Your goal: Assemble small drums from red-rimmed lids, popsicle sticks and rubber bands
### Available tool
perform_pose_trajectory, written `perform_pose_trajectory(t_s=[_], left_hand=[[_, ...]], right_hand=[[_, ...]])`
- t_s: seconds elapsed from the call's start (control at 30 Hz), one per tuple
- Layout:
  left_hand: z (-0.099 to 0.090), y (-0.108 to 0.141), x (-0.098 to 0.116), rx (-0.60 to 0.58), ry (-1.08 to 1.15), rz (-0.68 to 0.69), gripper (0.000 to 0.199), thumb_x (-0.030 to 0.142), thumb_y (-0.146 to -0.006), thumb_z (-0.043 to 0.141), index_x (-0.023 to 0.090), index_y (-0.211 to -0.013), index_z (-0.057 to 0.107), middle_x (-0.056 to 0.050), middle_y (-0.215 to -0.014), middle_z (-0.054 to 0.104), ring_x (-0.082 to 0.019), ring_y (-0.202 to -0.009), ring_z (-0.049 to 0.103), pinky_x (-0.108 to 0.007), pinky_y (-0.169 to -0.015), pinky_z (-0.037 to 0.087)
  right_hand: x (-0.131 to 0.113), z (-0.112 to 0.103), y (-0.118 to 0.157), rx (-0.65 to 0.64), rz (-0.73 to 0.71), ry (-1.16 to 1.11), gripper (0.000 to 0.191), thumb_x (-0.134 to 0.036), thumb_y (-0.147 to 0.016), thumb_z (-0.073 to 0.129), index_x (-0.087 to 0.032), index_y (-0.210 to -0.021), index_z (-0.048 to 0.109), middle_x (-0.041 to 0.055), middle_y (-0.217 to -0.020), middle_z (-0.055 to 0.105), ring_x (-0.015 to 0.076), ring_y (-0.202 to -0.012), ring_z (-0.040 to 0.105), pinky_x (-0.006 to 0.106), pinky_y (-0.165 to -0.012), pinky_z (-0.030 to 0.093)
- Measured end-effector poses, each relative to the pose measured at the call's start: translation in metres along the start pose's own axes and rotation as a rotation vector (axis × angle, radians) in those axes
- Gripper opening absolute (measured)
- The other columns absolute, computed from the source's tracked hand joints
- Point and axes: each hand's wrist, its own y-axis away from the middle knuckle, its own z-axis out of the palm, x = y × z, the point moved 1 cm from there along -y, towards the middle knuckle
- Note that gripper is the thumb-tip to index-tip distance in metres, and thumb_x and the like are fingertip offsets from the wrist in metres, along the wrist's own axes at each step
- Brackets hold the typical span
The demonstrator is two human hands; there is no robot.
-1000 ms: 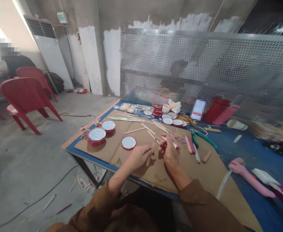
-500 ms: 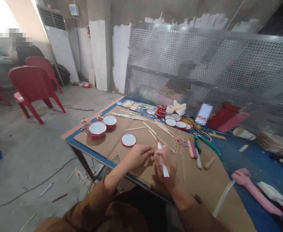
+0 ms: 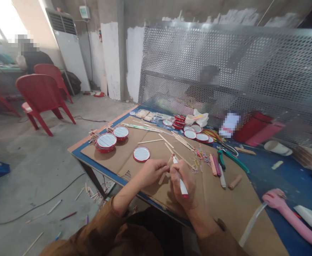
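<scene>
My right hand (image 3: 184, 181) is closed around a white marker (image 3: 182, 183) with a red end, its tip pointing up and away. Beside it, my left hand (image 3: 154, 172) pinches a thin wooden stick (image 3: 163, 176) near the marker's tip. Just beyond my left hand, a round white disc with a red rim (image 3: 141, 154) lies on the brown cardboard (image 3: 211, 213). Loose wooden sticks (image 3: 150, 141) are scattered past both hands. Small coloured bands (image 3: 202, 155) lie to the right of the sticks.
More red-rimmed discs (image 3: 106, 141) are stacked at the left. Green-handled pliers (image 3: 236, 161), clay-like bars (image 3: 214, 164) and a pink tool (image 3: 291, 213) lie at the right. A perforated metal screen (image 3: 177, 64) stands behind the table. A person sits far left near red chairs (image 3: 42, 90).
The view has shifted slightly, so objects on the right appear farther right. Both hands keep nearly the same pose, with the marker and stick still held.
</scene>
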Motion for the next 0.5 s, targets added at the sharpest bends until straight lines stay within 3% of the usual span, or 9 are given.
perform_pose_trajectory(t_s=[0.5], left_hand=[[0.0001,0.0007,-0.0012,0.000,0.028,-0.006,0.027,0.030,-0.087,0.047,0.014,-0.067,0.057,0.004,-0.059,0.047,-0.009,-0.059,0.044,-0.019,-0.057,0.030]], right_hand=[[0.0001,-0.0008,0.0006,-0.008,0.020,0.024,0.016,-0.018,-0.093,0.041,-0.021,-0.078,0.046,-0.0009,-0.072,0.044,0.0140,-0.068,0.047,0.027,-0.063,0.038]])
